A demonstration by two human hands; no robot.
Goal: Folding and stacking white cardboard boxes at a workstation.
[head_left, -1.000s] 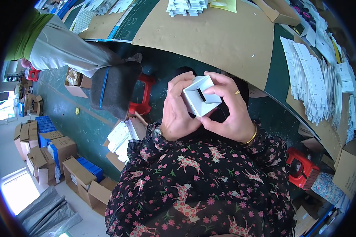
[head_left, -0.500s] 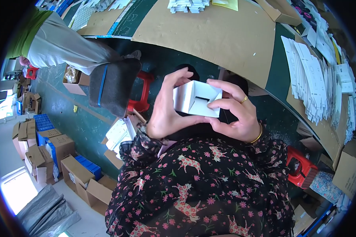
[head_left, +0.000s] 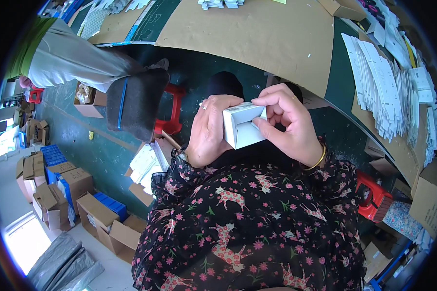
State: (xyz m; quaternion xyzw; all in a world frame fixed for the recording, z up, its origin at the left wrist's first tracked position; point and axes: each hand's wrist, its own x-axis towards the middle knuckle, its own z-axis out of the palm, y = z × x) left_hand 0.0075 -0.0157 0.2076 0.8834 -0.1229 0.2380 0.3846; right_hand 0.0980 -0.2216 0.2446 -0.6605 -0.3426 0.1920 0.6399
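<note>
A small white cardboard box (head_left: 243, 127) is held up between my two hands, above my lap. Its end with folded flaps faces up toward me, with a dark gap between them. My left hand (head_left: 209, 127) wraps round the box's left side. On the right, my right hand (head_left: 289, 125) pinches the flap edge, thumb at the end and fingers along the far corner. The far side of the box is hidden by my hands.
Ahead is a cardboard-covered table (head_left: 247, 39). Flat white cartons (head_left: 374, 82) are stacked on its right. A person in grey trousers (head_left: 77, 58) sits at left on a padded stool (head_left: 137, 104). White pieces fill a carton (head_left: 148, 162) by my left elbow; a red stool (head_left: 371, 196) stands at right.
The box has turned and tilted in my hands. My left hand has closed more round its side, and my right thumb and fingers have shifted at the flap end.
</note>
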